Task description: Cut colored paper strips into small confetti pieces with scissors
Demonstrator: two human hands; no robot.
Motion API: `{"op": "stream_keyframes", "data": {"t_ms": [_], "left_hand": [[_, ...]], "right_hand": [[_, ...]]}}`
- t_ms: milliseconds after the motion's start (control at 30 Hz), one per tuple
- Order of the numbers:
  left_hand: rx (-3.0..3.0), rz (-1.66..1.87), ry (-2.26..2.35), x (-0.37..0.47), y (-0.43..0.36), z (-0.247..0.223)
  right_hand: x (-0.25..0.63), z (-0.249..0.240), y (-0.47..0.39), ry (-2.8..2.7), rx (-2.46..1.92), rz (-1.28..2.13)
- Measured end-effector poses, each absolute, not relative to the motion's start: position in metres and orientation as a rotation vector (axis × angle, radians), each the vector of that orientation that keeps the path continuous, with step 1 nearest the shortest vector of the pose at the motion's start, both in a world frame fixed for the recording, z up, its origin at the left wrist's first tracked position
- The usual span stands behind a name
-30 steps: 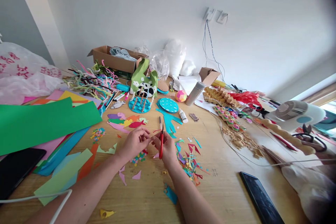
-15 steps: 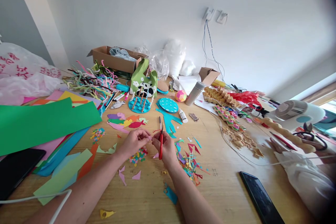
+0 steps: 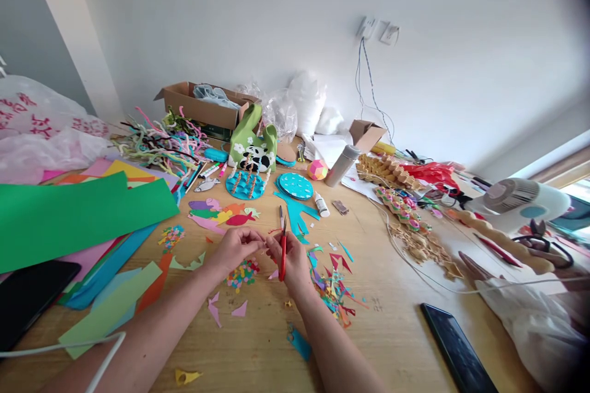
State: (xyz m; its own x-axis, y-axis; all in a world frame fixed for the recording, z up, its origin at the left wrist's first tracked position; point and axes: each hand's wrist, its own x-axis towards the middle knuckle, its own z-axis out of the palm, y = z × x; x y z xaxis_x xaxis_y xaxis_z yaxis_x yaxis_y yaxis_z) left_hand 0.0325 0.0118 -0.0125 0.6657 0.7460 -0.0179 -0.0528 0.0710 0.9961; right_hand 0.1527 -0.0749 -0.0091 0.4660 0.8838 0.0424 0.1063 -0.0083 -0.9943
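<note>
My left hand (image 3: pixel 237 252) is closed in a pinch, and its fingertips meet those of my right hand (image 3: pixel 291 261). Between them is a tiny scrap of pink paper, mostly hidden by the fingers. Red-handled scissors (image 3: pixel 283 258) rest in my right hand, blades pointing away from me. Under the hands lies a heap of small coloured paper dots (image 3: pixel 244 274). Pink paper offcuts (image 3: pixel 239 309) lie nearer to me. Just beyond the hands are several paper fish (image 3: pixel 240 219) in different colours.
Mixed paper scraps (image 3: pixel 338 295) are to the right, with a phone (image 3: pixel 454 344) beyond. Coloured sheets (image 3: pixel 83 215) cover the left side. A glue bottle (image 3: pixel 321 204), a grey flask (image 3: pixel 343 166) and a blue disc (image 3: pixel 295 185) stand farther back. Another person's hand (image 3: pixel 474 267) is at far right.
The pink paper between my fingertips shows less now. My hands have hardly moved. At far right, the other person's hand has shifted a little to the left.
</note>
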Motion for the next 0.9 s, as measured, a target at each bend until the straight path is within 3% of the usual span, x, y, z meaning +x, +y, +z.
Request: {"op": "stream_keyframes", "data": {"t_ms": [267,500,900], "left_hand": [[0.756,0.779,0.607,0.035,0.008,-0.003],[0.723,0.751,0.582,0.035,0.006,-0.006],[0.716,0.714,0.596,0.036,0.005,-0.008]], "right_hand": [[0.147,-0.015,-0.079,-1.106,-1.598,0.792],[0.147,-0.021,-0.079,-1.195,-1.678,0.772],[0.144,-0.017,-0.079,-0.979,-1.455,1.131]]}}
